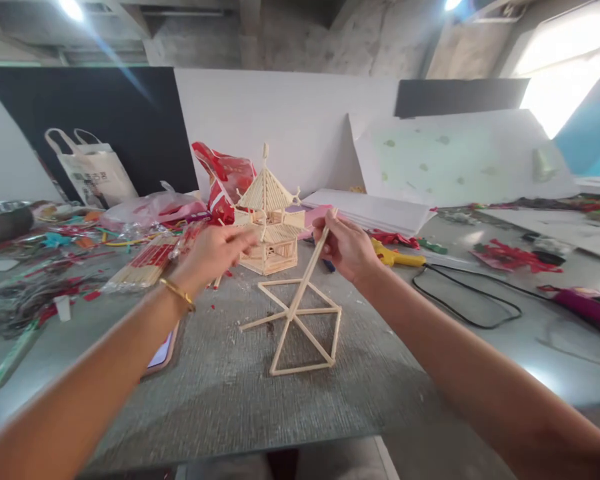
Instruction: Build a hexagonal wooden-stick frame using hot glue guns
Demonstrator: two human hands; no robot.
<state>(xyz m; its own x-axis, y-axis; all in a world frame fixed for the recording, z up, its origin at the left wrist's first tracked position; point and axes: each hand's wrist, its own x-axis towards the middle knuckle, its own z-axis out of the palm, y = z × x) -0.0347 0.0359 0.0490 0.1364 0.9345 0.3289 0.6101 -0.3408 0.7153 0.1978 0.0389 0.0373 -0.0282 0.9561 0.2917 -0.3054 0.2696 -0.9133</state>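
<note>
My right hand (349, 245) pinches the upper end of a thin wooden stick (307, 275), which slants down to the left. Its lower end meets the middle of a flat stick frame (305, 368) in view; whether it is fixed there I cannot tell. The frame has several triangular cells, with one stick jutting out to the left. Blurred by motion, my left hand (220, 250) hovers left of the stick, fingers loosely stretched to the right, and nothing shows in them. Behind both hands stands a small stick-built pagoda (266, 237), partly covered by the left fingers.
Packs of wooden sticks (145, 263) lie at the left, near a phone (164, 352) under my left forearm. A yellow glue gun (399, 256) with a black cord lies at the right. Scraps, a metal bowl (5, 223), a tote bag (97, 173) and white boards (375, 208) surround the workspace.
</note>
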